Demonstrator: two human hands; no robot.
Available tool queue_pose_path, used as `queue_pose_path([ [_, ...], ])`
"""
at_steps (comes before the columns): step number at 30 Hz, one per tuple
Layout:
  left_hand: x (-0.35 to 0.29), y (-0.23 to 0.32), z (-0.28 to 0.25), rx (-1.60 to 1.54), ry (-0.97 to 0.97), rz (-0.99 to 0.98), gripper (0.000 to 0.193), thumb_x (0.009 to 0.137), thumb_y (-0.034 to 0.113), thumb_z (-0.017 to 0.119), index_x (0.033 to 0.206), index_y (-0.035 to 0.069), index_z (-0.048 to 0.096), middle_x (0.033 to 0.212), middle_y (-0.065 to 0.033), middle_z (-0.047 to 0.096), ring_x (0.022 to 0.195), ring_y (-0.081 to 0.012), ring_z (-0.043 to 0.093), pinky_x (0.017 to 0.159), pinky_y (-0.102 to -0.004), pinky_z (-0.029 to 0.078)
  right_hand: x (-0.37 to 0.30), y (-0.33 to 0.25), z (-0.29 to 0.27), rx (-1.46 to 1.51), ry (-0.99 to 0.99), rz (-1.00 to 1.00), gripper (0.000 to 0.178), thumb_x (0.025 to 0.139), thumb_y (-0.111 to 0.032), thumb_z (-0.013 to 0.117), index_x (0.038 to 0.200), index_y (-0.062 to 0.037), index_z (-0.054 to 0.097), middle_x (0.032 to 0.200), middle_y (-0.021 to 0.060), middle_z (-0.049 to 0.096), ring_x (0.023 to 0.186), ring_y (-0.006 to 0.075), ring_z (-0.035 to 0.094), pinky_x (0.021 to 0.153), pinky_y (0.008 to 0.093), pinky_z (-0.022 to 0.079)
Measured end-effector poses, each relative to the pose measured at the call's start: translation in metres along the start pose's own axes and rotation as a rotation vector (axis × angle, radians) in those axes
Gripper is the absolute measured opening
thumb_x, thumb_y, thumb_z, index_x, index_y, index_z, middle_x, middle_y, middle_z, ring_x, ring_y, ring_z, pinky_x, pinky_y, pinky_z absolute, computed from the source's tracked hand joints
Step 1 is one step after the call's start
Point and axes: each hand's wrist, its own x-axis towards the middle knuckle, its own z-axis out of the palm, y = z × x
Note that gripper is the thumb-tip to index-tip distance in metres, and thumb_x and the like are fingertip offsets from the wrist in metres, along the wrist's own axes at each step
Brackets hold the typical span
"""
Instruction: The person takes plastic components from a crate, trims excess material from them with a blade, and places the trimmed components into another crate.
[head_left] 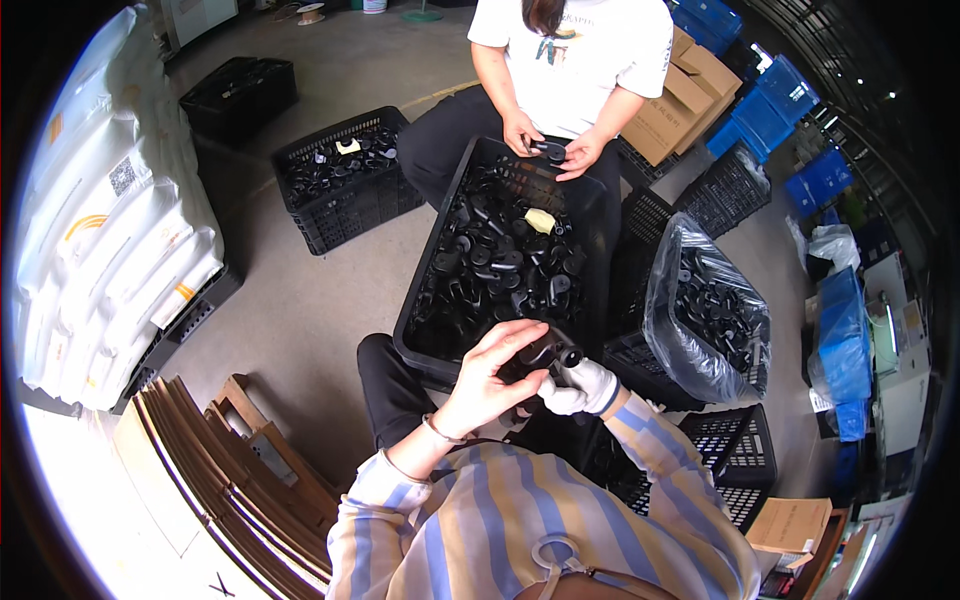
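Note:
My bare left hand point(488, 376) is closed on a black plastic part point(550, 350), with fingers along its top and the thumb below. The part has a rounded body and a short tube-like end with a round opening. My right hand point(584, 388), in a whitish glove, grips the same part from below on the right; some of its fingers are hidden. Just beyond my hands is a large black crate point(412, 300) holding a heap of similar black parts point(490, 255). A crumpled pale yellow piece point(541, 220) lies on the heap.
Across the crate sits a person point(575, 70) holding another black part point(548, 150). A crate lined with clear plastic point(668, 290) stands at right, a second filled crate point(350, 215) at far left. White sacks point(110, 220) and flattened cardboard point(205, 480) are stacked at left.

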Motion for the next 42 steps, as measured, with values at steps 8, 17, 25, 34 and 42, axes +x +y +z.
queue_pose_path([
  [8, -0.009, -0.002, 0.004, 0.041, -0.016, -0.045, 0.047, 0.063, 0.000, 0.065, 0.109, 0.004, 0.055, 0.105, -0.0094, 0.053, 0.094, -0.0197, 0.054, 0.082, -0.0274, 0.044, -0.022, -0.031, 0.011, -0.183, 0.172, 0.149, 0.048, 0.089, -0.047, 0.033, 0.072, -0.0064, 0.054, 0.040, -0.0043, 0.029, 0.030, 0.0041, 0.022, 0.028, 0.0182, 0.018],
  [17, -0.013, -0.007, 0.001, 0.080, -0.040, -0.086, 0.046, 0.063, 0.002, 0.066, 0.108, 0.004, 0.056, 0.100, -0.0080, 0.052, 0.086, -0.0170, 0.054, 0.077, -0.0256, 0.044, -0.028, -0.045, 0.084, -0.761, 0.365, -0.523, 0.056, 0.076, -0.022, 0.063, 0.121, 0.0022, 0.040, 0.076, 0.0013, 0.054, 0.062, 0.0048, 0.049, 0.051, 0.0158, 0.038],
  [25, -0.028, -0.021, 0.014, -0.047, 0.257, -0.076, 0.044, 0.063, 0.002, 0.071, 0.103, 0.005, 0.051, 0.103, -0.0101, 0.048, 0.080, -0.0155, 0.052, 0.070, -0.0255, 0.044, -0.010, -0.031, 0.095, -1.382, 0.721, -0.746, 0.030, 0.071, -0.008, 0.065, 0.099, -0.0022, 0.055, 0.082, 0.0076, 0.061, 0.073, 0.0095, 0.058, 0.065, 0.0240, 0.046],
  [34, -0.034, -0.011, 0.024, 0.368, 0.143, -0.106, 0.027, 0.074, -0.001, 0.059, 0.101, -0.001, 0.058, 0.111, -0.0100, 0.039, 0.085, -0.0163, 0.048, 0.076, -0.0257, 0.041, 0.000, -0.017, 0.091, -1.448, 0.866, -0.973, 0.032, 0.067, -0.006, 0.067, 0.098, -0.0027, 0.057, 0.081, 0.0102, 0.062, 0.070, 0.0199, 0.063, 0.060, 0.0266, 0.049],
  [42, -0.031, -0.001, 0.019, 0.266, 0.080, -0.115, 0.021, 0.076, 0.001, 0.058, 0.097, -0.003, 0.059, 0.122, -0.0154, 0.042, 0.099, -0.0247, 0.053, 0.082, -0.0280, 0.043, -0.003, -0.018, 0.090, -1.725, 0.842, -1.047, 0.035, 0.066, -0.011, 0.069, 0.098, -0.0054, 0.058, 0.072, 0.0070, 0.059, 0.058, 0.0189, 0.060, 0.051, 0.0269, 0.047],
])
